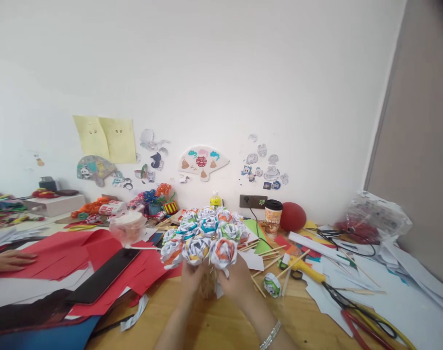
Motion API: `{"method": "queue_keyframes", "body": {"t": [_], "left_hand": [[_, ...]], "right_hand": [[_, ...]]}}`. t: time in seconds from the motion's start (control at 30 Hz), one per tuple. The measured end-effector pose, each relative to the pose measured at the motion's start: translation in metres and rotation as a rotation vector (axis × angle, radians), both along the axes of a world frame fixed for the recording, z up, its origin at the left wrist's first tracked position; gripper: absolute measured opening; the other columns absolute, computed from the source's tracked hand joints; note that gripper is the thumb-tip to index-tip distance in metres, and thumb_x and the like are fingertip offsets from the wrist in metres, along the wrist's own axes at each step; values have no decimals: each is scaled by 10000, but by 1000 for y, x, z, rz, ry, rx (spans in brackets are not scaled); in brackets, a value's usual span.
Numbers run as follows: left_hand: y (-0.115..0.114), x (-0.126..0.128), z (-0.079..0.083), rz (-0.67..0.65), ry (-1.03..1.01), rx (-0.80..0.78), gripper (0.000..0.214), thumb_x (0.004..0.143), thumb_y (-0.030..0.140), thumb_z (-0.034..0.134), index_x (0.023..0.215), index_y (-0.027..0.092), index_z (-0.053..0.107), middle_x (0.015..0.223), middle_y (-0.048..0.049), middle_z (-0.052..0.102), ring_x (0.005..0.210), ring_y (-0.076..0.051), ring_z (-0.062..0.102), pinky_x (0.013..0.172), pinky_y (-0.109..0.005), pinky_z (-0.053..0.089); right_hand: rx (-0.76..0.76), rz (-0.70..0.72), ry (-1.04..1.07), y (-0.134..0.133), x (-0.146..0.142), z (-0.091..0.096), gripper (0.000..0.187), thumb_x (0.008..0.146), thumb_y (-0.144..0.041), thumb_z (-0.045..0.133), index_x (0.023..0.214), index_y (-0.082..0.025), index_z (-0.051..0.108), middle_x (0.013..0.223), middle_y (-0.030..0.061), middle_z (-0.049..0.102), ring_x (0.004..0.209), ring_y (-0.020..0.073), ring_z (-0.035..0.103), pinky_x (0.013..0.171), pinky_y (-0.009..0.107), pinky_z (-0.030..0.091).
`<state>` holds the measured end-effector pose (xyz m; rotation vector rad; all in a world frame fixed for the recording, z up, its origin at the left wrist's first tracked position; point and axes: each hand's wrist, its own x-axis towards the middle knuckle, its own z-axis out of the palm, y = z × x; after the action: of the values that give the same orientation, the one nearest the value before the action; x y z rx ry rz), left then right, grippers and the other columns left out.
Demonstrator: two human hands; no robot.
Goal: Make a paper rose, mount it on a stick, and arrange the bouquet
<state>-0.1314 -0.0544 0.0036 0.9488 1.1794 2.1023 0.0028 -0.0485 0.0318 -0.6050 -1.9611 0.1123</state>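
A: Item, location?
B: One paper-rose bouquet (203,233), upright above the wooden table (214,325), centre.
A: Hands?
B: Both clasped round its stems: left hand (190,281), right hand (239,283), close together below the blooms.

A: What is hidden under the bouquet (203,236)?
B: Its stems, mostly covered where my left hand (190,278) and right hand (239,283) clasp it. My forearms run off the lower edge.
A: And at the left edge?
B: Another person's hand (10,261), cut off at the wrist. The wall stickers (265,167) are too small to read.
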Motion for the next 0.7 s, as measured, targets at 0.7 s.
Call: {"method": "queue_keyframes", "body": {"t": [0.7], "left_hand": [[8,-20,-6,-40,62,-54,350,420,303,772,741,206,673,834,-75,744,852,-299,666,773,-394,528]], "right_hand": [[-234,-366,16,22,30,-22,242,887,-168,359,883,-155,600,837,84,625,815,196,587,737,309,451]]}}
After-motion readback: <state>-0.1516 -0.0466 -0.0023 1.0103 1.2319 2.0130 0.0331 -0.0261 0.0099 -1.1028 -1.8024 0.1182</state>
